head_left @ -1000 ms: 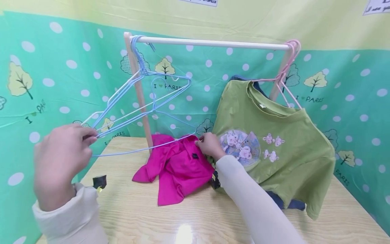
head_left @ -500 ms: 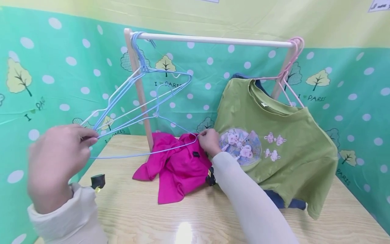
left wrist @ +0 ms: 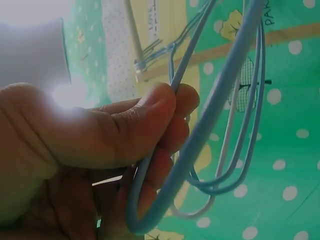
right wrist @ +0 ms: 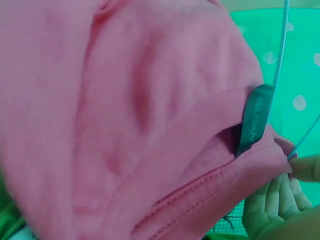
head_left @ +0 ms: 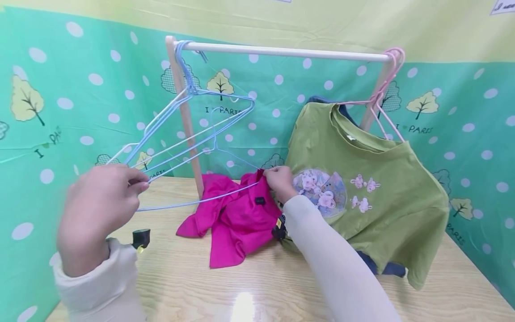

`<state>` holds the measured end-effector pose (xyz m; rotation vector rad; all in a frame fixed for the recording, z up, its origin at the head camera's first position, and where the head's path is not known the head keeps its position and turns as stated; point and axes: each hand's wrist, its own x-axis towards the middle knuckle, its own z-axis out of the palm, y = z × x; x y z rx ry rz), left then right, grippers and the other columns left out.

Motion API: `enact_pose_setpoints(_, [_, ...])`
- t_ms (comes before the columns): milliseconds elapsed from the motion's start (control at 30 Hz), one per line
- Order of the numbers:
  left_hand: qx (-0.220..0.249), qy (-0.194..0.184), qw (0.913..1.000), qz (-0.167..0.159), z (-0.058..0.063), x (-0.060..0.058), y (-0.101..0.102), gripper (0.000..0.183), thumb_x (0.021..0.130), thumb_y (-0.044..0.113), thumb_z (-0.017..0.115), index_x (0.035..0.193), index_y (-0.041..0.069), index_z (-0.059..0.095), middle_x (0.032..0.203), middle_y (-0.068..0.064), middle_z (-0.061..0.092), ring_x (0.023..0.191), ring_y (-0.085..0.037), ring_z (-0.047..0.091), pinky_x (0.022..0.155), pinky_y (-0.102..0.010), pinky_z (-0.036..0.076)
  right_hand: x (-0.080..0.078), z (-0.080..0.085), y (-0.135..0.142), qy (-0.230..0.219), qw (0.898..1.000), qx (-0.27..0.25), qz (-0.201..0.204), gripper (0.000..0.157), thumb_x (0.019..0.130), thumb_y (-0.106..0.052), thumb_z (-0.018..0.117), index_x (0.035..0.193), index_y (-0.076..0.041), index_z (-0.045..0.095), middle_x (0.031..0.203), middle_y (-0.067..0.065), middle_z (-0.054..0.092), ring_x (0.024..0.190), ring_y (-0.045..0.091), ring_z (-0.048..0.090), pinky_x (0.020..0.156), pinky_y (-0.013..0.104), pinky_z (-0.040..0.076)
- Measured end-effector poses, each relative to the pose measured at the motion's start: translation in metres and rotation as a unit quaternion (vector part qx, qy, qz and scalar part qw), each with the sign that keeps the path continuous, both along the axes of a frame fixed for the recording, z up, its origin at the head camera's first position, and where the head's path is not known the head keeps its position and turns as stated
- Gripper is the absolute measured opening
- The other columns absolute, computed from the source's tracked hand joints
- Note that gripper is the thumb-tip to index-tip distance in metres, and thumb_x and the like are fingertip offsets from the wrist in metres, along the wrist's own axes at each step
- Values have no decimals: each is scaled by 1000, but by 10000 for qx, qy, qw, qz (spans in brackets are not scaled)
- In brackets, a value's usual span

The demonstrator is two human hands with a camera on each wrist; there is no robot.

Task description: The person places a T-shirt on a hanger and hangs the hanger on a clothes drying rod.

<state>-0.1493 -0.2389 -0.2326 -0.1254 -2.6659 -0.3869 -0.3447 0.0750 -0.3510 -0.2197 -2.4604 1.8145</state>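
Observation:
My left hand (head_left: 102, 201) pinches one end of a blue wire hanger (left wrist: 197, 132) between thumb and fingers. The hanger's far end reaches the neckline of a magenta shirt (head_left: 237, 223) lying crumpled on the table. At that neckline my right hand (head_left: 281, 181) pinches the fabric edge and holds it raised. The right wrist view shows the collar opening, a dark label (right wrist: 255, 120) at it, and the hanger wire meeting the collar by the right thumb (right wrist: 305, 168). The hanger's tip is hidden by the cloth.
A rack with a white rail (head_left: 281, 51) stands behind. Several blue and white hangers (head_left: 190, 89) hang at its left end. At the right, a green T-shirt (head_left: 386, 192) hangs on a pink hanger (head_left: 376, 98), with dark blue cloth behind it. Patterned curtain surrounds the table.
My left hand has moved right, bringing the hanger's end into the shirt's neckline. My right hand has shifted slightly and lifted the collar edge around the wire.

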Motion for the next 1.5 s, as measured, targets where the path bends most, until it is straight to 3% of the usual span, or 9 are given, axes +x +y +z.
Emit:
enact_pose_setpoints(267, [-105, 370, 9978, -547, -2, -5, 4, 11, 90, 9, 74, 98, 8, 81, 89, -7, 75, 70, -24, 63, 58, -41, 46, 3, 21, -5, -11, 9919, -1267, 18, 13, 98, -10, 62, 89, -3, 69, 88, 3, 58, 70, 12, 53, 65, 26, 49])
enact_pose_setpoints(433, [-197, 709, 9936, -861, -5, -11, 8, 9, 89, 6, 75, 94, 8, 81, 85, -3, 74, 66, -19, 61, 60, -40, 46, 15, 49, -21, 398, 9924, -1158, 87, 12, 97, -14, 65, 93, -5, 73, 95, 2, 62, 84, 12, 54, 68, 26, 47])
enact_pose_setpoints(600, [58, 816, 9917, -996, -7, -15, 1, 10, 89, 2, 75, 97, 4, 80, 89, -7, 75, 67, -20, 61, 61, -37, 47, 28, 72, -22, 887, 9880, -1001, 779, 16, 100, -12, 62, 101, -2, 75, 93, 5, 67, 84, 14, 60, 72, 26, 52])
enact_pose_setpoints(700, [265, 849, 9912, -980, -9, -15, -8, 12, 90, 2, 75, 100, 4, 80, 92, -9, 75, 71, -21, 62, 61, -31, 47, 24, 72, -5, 1544, 9814, -155, 1133, 21, 100, -5, 56, 110, -1, 74, 103, 10, 70, 91, 19, 64, 79, 30, 54])
enact_pose_setpoints(867, [402, 873, 9908, -952, -11, -14, -18, 11, 91, 4, 75, 100, 6, 80, 94, -7, 75, 74, -22, 61, 61, -21, 42, 7, 52, 30, 2321, 9466, 1853, 1253, 32, 98, 1, 56, 128, -1, 66, 121, 17, 67, 110, 29, 65, 96, 39, 53])
enact_pose_setpoints(1033, [330, 884, 9911, -943, -12, -15, -21, 11, 91, 4, 75, 100, 5, 80, 94, -8, 76, 76, -23, 63, 63, -22, 43, -1, 34, 46, 2444, 9228, 2489, 1638, 27, 100, -7, 66, 126, -2, 69, 118, 15, 71, 108, 29, 67, 94, 40, 55])
enact_pose_setpoints(1200, [286, 829, 9914, -966, -12, -16, -21, 11, 92, 3, 74, 100, 5, 80, 93, -7, 76, 76, -23, 64, 63, -25, 45, -1, 27, 48, 3221, 8609, 3571, 1663, 27, 96, -9, 72, 121, -1, 68, 113, 15, 70, 104, 31, 66, 95, 42, 55])
enact_pose_setpoints(1400, [436, 701, 9934, -799, -12, -16, -25, 11, 92, 5, 74, 102, 6, 80, 96, -9, 76, 76, -23, 62, 61, -25, 45, 3, 30, 48, 3814, 7889, 4569, 1534, 27, 99, 5, 55, 124, 3, 66, 112, 18, 69, 102, 34, 67, 92, 43, 56])
enact_pose_setpoints(1500, [524, 646, 9939, -728, -12, -15, -29, 13, 92, 5, 74, 104, 6, 80, 99, -11, 76, 74, -20, 60, 59, -22, 43, 4, 34, 50, 3872, 7761, 4671, 1720, 34, 96, 11, 52, 128, 6, 64, 114, 21, 70, 104, 37, 69, 95, 44, 56])
